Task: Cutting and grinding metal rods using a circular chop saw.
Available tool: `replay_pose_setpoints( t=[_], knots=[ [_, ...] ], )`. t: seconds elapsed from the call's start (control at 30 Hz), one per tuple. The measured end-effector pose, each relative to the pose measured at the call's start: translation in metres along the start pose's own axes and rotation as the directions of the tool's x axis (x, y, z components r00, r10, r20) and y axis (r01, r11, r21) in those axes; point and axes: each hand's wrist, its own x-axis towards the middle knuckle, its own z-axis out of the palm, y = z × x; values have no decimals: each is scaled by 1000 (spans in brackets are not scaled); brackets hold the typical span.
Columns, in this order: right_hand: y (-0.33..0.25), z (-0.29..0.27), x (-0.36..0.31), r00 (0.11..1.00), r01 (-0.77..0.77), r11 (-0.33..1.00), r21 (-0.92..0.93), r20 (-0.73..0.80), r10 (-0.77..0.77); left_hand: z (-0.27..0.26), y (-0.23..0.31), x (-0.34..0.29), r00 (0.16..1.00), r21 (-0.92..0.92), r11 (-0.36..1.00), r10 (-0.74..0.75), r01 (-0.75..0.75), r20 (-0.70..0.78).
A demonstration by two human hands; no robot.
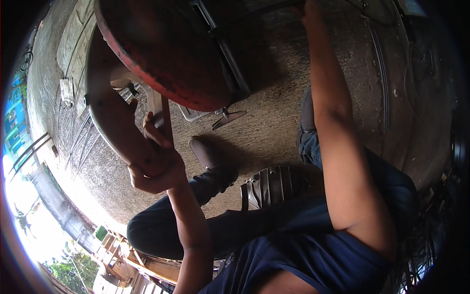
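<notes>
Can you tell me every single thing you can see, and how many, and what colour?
Curved plate: one, brown, in the left hand
Rounded disc-like thing: one, red, top centre
Bar: one, black, beside the red thing
Pointed piece: one, grey, below the red thing
Ribbed object: one, black, between the legs
Small block: one, whitish, far left
Bicycle: one, dark, left edge
Floor: one, grey-brown, underneath
Shoes: two, grey, on the floor
Shirt: one, blue, bottom
Left hand: one, bare, left of centre
Right hand: one, too dark to tell, top edge
</notes>
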Motion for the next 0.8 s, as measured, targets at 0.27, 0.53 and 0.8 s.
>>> replay_pose_setpoints(
  t=[0.27,0.53,0.8],
  knots=[
    [-6,6,-22,991,32,991,-130,-121,-48,-9,-1,1,999,13,1000,15,-16,43],
    [-8,-2,-2,998,-20,996,-88,-53,16,18,-1,1,975,227,972,-12,64,-224],
    [-14,1,-21,989,-42,980,-192,-149,13,14,1,0,980,222,973,-26,70,-196]
  ],
)
